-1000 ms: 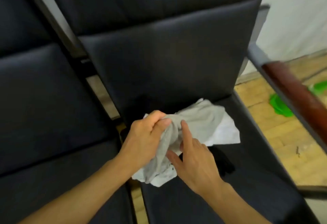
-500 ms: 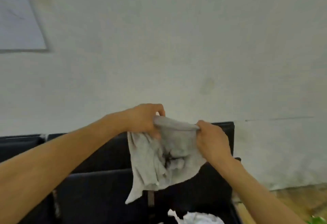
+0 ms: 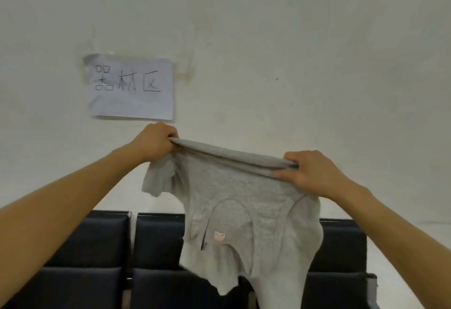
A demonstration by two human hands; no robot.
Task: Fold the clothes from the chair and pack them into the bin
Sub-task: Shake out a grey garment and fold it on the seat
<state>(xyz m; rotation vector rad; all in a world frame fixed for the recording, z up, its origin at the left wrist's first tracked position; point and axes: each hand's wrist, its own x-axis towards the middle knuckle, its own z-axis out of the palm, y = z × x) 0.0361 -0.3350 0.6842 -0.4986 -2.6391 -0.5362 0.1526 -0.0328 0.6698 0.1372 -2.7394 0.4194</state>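
The grey T-shirt (image 3: 240, 213) hangs in the air in front of the row of dark chairs (image 3: 156, 247), held up by both hands against the white wall (image 3: 268, 40). Its lower part runs past the bottom edge of the view, so its full length cannot be seen. The garment covers the middle chair back almost entirely, and the chair seats are cut off at the bottom edge. The bin is not in view.

The left hand (image 3: 156, 143) grips one end of the shirt's top edge, fingers curled round the bunched fabric; the fingertips are hidden behind the cloth. The right hand (image 3: 310, 174) grips the other end, slightly lower than the left, thumb on the near side and fingers wrapped over the rolled edge. Both forearms reach forward and upward from the lower corners of the view.

The shirt's top edge is stretched taut between the hands. Below it a curved neckline seam shows, with a small pale label (image 3: 219, 236) on it. One short sleeve hangs loose just below the left hand.

A paper sign (image 3: 133, 89) with handwritten characters is fixed to the wall above the left hand.
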